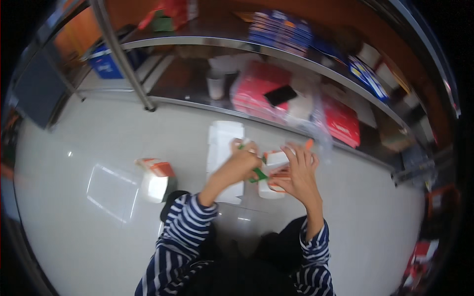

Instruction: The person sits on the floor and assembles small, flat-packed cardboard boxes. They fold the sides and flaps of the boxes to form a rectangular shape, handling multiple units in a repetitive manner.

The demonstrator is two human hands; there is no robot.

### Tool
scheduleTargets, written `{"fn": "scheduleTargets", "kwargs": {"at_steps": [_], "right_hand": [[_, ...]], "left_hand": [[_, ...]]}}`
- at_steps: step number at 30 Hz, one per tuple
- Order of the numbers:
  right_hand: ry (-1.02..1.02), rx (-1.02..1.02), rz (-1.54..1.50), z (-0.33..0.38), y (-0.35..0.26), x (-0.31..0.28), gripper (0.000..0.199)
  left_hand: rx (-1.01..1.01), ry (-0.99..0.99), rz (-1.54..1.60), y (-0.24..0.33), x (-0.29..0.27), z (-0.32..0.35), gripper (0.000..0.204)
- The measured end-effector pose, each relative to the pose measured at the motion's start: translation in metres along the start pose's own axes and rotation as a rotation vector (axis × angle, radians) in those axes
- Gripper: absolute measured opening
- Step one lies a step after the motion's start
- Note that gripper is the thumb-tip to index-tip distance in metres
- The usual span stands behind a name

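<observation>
Between my hands is a small paper carton [274, 158] with white, orange and green faces, partly hidden by my fingers. My left hand [243, 164] is closed on its green edge, and blur hides just how the fingers sit. At the carton's other side my right hand [299, 172] holds the orange and white part, thumb low and fingers bent over the top. Beneath my left hand lies a long white flat card sheet [223, 143] on the floor. Farther left stands another carton [157, 181], opened into shape, orange, white and dark green.
A metal shelf rack [197, 41] runs along the far side. Its lower shelf bears red packs in clear plastic [259, 86], a black phone [280, 95] and a cup [216, 85]. Blue stacked packs [279, 32] sit above. A blue bin [106, 63] stands far left.
</observation>
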State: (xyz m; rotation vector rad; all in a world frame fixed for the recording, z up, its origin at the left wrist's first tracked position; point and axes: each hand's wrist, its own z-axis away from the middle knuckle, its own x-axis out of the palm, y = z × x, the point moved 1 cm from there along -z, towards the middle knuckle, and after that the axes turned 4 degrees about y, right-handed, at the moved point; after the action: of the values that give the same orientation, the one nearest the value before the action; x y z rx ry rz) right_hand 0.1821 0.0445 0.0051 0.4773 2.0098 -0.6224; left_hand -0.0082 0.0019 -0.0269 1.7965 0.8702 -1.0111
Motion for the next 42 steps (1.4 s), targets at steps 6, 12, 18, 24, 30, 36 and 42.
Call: {"fn": "scheduleTargets", "kwargs": {"at_steps": [6, 12, 18, 24, 30, 36, 42], "right_hand": [[0.273, 0.324, -0.426, 0.017, 0.044, -0.011, 0.091], [0.257, 0.412, -0.89, 0.014, 0.051, -0.011, 0.047], [0.25, 0.475, -0.978, 0.014, 0.041, -0.008, 0.019], [0.434, 0.593, -0.919, 0.013, 0.029, -0.002, 0.028], [0.509, 0.771, -1.141, 0.01, 0.02, -0.001, 0.022], [0.35, 0.816, -1.211, 0.017, 0.025, 0.005, 0.017], [0.235, 0.598, -1.074, 0.017, 0.023, 0.006, 0.016]], "left_hand": [[0.067, -0.161, 0.235, 0.0, -0.02, -0.01, 0.018], [-0.03, -0.173, 0.202, -0.007, -0.021, -0.006, 0.03], [-0.216, 0.19, 0.555, 0.008, -0.022, -0.015, 0.023], [-0.277, 0.5, 0.79, 0.026, 0.007, -0.023, 0.023], [-0.256, 0.692, 0.796, 0.05, 0.021, -0.024, 0.018], [0.097, 0.856, 0.292, 0.044, 0.014, -0.019, 0.016], [0.103, 0.849, 0.209, 0.041, 0.009, -0.019, 0.019]]}}
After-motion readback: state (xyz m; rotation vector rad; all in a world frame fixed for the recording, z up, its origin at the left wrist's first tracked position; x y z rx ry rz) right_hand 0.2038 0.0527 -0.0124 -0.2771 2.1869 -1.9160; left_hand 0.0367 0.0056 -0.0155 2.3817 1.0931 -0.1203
